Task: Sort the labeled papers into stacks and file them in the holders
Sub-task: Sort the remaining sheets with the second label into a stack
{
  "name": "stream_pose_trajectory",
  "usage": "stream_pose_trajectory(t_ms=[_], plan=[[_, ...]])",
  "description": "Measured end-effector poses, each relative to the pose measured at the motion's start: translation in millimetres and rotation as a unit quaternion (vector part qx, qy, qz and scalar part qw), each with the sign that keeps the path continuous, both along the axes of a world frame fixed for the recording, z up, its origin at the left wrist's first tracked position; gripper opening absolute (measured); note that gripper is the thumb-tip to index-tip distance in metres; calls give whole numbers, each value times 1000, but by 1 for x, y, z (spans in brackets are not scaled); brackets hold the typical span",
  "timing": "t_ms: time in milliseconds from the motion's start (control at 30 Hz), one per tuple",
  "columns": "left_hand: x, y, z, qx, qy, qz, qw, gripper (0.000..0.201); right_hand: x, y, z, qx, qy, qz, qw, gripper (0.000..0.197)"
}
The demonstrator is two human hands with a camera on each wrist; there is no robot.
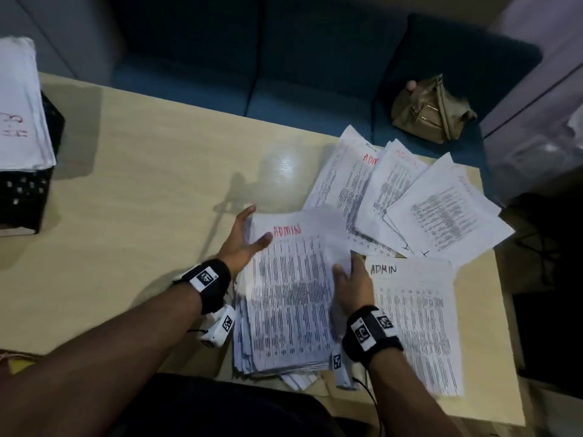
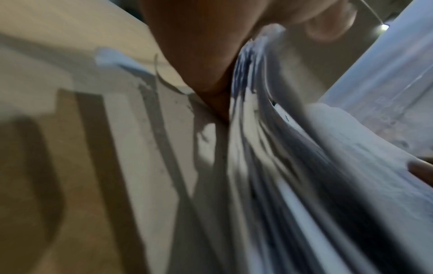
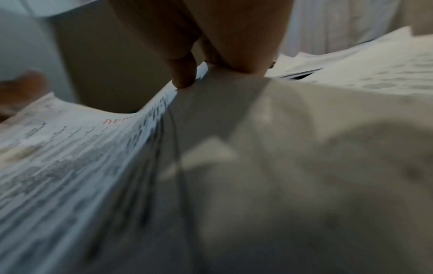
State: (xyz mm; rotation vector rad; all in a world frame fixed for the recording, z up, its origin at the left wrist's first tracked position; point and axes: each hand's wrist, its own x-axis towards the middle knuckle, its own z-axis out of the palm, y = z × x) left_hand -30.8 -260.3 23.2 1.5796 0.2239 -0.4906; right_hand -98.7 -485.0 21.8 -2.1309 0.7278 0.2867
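Head view shows a thick stack of papers (image 1: 290, 298) lying on the pale wooden table (image 1: 142, 190) right in front of the person, its top sheet headed ADMIN in red. The left hand (image 1: 243, 241) is at the stack's far left corner, fingers straight and reaching along the edge, the thumb lying over the top sheet beside the red word. The right hand (image 1: 353, 285) is on the stack's right edge, where its fingers curl round the edge of the upper sheets and lift them into a bulge. In the right wrist view a fingertip (image 3: 183, 77) presses on that raised edge, with printed lines running away to the left. The left wrist view is blurred, but the sheet edges (image 2: 269, 129) fan out just beside the left hand (image 2: 206, 52).

Just right of the stack lies a single sheet (image 1: 416, 323) headed ADMIN in black, touching the right wrist band. Beyond it, loose sheets (image 1: 403, 197) are fanned out toward the far right corner of the table, some marked ADMIN in red. At the far left a black mesh holder (image 1: 25, 190) carries a white pile (image 1: 22, 105). A tan bag (image 1: 432, 111) sits on the blue sofa (image 1: 284, 58) behind the table.
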Motion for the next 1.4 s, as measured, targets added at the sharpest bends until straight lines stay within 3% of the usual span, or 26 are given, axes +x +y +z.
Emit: stream_pose_trajectory(t_ms=[100, 167, 267, 400, 533, 633, 733, 867, 967, 1033, 1100, 1200, 1300, 1333, 1400], plan=[[-4, 1, -5, 15, -27, -39, 999, 71, 3, 10, -7, -95, 3, 70, 993, 33], [-7, 2, -6, 50, -53, -57, 996, 58, 3, 8, -7, -167, -5, 81, 983, 44], [-7, 7, -4, 1, -76, -43, 996, 47, 8, 3, 5, -83, -18, 23, 996, 67], [-7, 17, 4, -41, -61, -37, 997, 58, 23, -1, 10, 64, -82, 26, 994, 86], [-12, 18, 7, -49, -44, -18, 998, 61, 39, 7, 16, -17, -97, 117, 988, 97], [-14, 11, 6, -61, -53, -9, 997, 74, 47, 16, 17, -39, -106, 143, 983, 88], [-14, 8, 3, -25, -67, -1, 997, 81, 53, 20, 17, -59, -73, 157, 983, 65], [-21, 14, -3, -53, 8, 12, 999, 90, 57, 13, 11, -32, -55, 78, 995, 42], [-31, 12, -6, 3, 36, -28, 999, 55, 56, 11, 11, 2, -100, 74, 992, 36], [-29, 18, -7, 79, 37, 11, 996, 36, 54, 11, 15, 62, -134, 75, 986, 32], [-21, 35, -12, 102, 34, 67, 992, 22, 52, 8, 16, 86, -154, 58, 983, 27], [-12, 65, -12, 120, 46, 114, 985, 11, 42, 0, 5, 14, -36, 91, 995, 36], [-12, 85, -10, 152, 53, 102, 982, 11, 18, 10, -9, -186, 79, 249, 947, 63], [-13, 88, -11, 153, 56, 100, 981, 12, 11, 19, -11, -196, 87, 268, 939, 68], [-15, 88, -9, 156, 51, 103, 981, 13, 6, 33, -13, -138, 98, 228, 959, 68]])
